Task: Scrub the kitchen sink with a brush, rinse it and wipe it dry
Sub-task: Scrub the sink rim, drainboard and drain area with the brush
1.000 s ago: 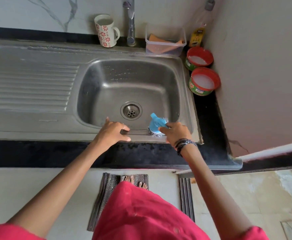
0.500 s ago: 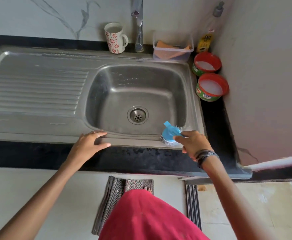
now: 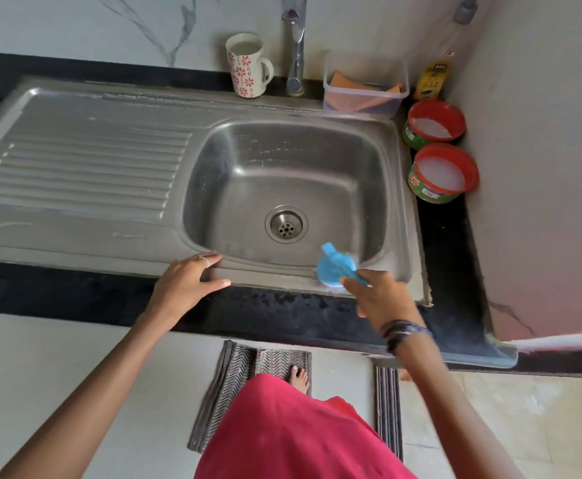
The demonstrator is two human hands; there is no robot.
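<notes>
Brush [image 3: 336, 269], blue, is clasped in the curled fingers of the right hand [image 3: 382, 299] and pressed on the sink's [image 3: 75, 157] front rim, at the basin's near right corner. Left hand [image 3: 187, 285] is laid flat on that rim, fingers straight, holding nothing, beside the dark worktop [image 3: 282, 312] edge.

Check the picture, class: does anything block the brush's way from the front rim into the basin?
Nothing visible does. The right hand holds the brush on the sink front rim; the basin beside it holds only the drain.
</notes>
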